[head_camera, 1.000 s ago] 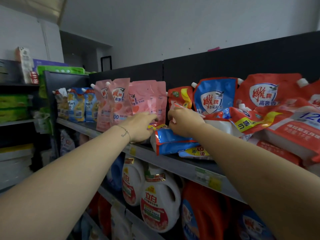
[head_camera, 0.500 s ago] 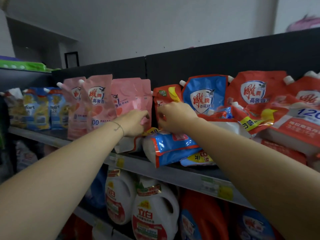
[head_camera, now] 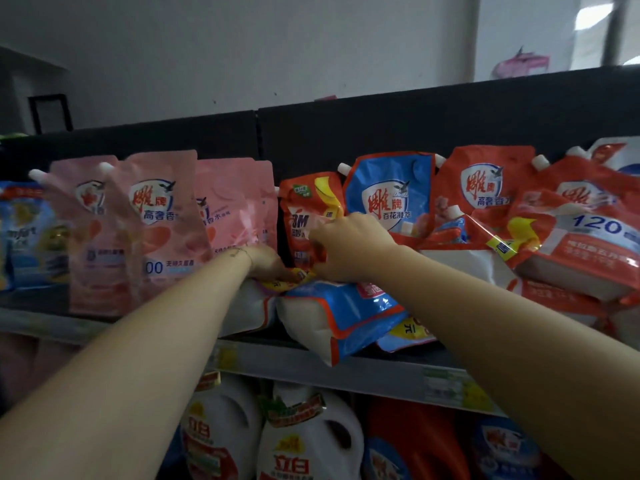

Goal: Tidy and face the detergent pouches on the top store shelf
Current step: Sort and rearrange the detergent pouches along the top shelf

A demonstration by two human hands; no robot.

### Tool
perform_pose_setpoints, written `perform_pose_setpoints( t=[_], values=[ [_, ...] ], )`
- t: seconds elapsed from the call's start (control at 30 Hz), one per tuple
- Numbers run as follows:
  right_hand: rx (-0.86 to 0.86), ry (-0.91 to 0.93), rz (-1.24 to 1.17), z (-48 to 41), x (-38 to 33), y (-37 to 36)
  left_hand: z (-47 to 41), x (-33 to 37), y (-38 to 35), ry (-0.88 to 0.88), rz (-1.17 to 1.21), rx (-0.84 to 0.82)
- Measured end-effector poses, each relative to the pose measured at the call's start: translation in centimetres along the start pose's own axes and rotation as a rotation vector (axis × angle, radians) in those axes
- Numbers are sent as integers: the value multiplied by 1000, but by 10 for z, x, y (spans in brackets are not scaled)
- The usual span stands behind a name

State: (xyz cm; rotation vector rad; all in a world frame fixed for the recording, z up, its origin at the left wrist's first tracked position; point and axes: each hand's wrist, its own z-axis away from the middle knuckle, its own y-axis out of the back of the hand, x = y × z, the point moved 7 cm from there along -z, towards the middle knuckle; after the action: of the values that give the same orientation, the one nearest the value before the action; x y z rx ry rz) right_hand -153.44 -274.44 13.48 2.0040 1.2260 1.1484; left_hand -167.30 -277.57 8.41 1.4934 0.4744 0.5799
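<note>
Top shelf (head_camera: 346, 367): pink pouches (head_camera: 156, 230) at left stand upright, labels forward; we judge that stretch done. Middle and right remain: blue pouch (head_camera: 343, 317) lies flat over the edge, red pouches (head_camera: 571, 244) heaped. Both arms reach up. Left hand (head_camera: 266, 265) presses among lying pouches; right hand (head_camera: 346, 244) pinches the small orange pouch (head_camera: 304, 209).

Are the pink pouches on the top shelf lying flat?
No, the pink pouches stand upright, logos facing out, left of the left hand.

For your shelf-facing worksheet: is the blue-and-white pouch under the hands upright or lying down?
Lying down: the blue-and-white pouch rests flat on its side, overhanging the shelf edge.
</note>
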Motion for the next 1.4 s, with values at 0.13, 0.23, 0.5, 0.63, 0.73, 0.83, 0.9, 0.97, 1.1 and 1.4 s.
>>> perform_pose_setpoints(
  t=[0.13, 0.23, 0.5, 0.63, 0.73, 0.83, 0.9, 0.97, 1.1, 1.4],
  values=[
    [-19, -10, 14, -1, 0, -4, -12, -4, 3, 8, 36, 24],
    [-5, -29, 1, 0, -1, -7, -8, 3, 5, -48, -2, 81],
    [-43, -103, -42, 1, 9, -7, 4, -21, 26, 48, 286, 453],
    [-60, -154, -66, -3, 10, -5, 28, -32, 38, 94, 459, 701],
    [-68, -240, -115, -10, 10, -4, 50, -33, 44, 49, 523, 897],
    [-65, -375, -244, -20, 14, -4, 67, -34, 40, -2, 574, 1061],
    [-72, -460, -362, -26, 16, -3, 75, -35, 34, 3, 605, 1154],
    [-57, -504, -535, -35, 16, -3, 80, -33, 30, 0, 607, 1206],
    [-20, -462, -764, -56, -3, -2, 81, -29, 21, -79, 593, 1258],
    [234, -772, -981, -59, 23, 4, 68, -32, -3, -247, 561, 942]
  ],
)
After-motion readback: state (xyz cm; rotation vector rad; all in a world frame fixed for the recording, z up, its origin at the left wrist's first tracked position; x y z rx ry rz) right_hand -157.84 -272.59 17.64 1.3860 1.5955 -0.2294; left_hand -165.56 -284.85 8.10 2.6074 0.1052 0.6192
